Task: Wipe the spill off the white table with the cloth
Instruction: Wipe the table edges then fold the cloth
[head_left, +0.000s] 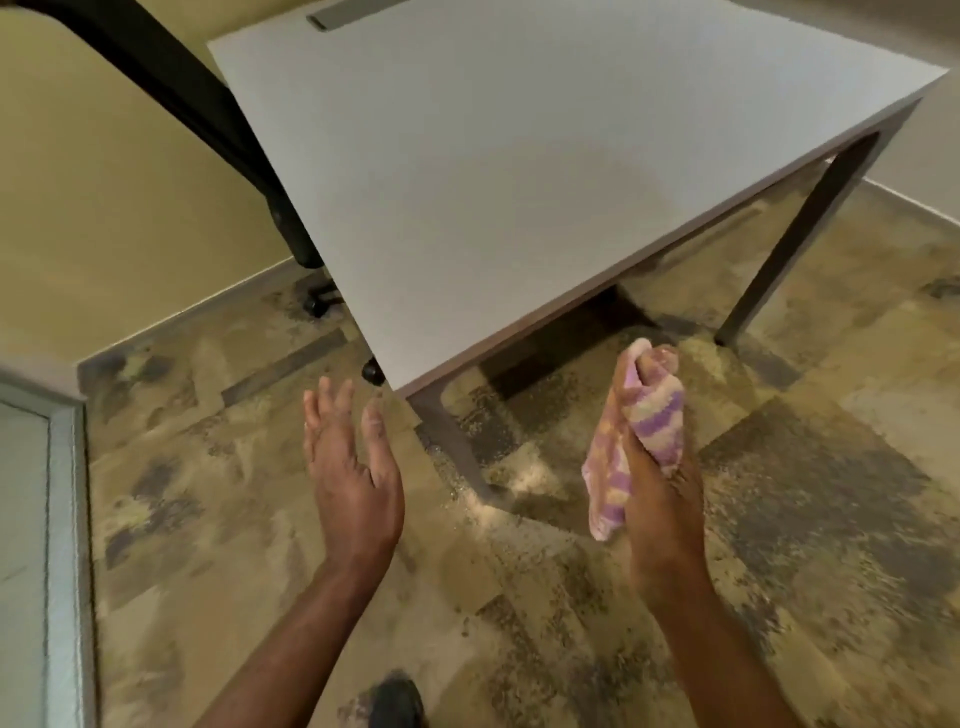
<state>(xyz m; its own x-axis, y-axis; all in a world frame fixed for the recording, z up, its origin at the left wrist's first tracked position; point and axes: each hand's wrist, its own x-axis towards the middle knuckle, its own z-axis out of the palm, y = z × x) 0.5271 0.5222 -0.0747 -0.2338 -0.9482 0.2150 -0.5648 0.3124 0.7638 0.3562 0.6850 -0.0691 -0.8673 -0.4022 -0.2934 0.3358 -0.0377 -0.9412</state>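
The white table (519, 171) fills the upper middle of the view, its near corner pointing toward me. I see no spill on its top from here. My right hand (657, 499) is held over the floor, in front of the table's near edge, and grips a bunched pink, purple and yellow cloth (639, 421). Part of the cloth hangs down to the left of the hand. My left hand (353, 467) is raised over the floor to the left of the table's near corner, fingers spread, holding nothing.
Dark metal table legs (795, 239) stand on a mottled brown and grey floor. A black chair on castors (317, 306) sits left of the table by a yellow wall. A grey frame (67, 519) lines the left edge. A dark shoe (397, 701) shows at the bottom.
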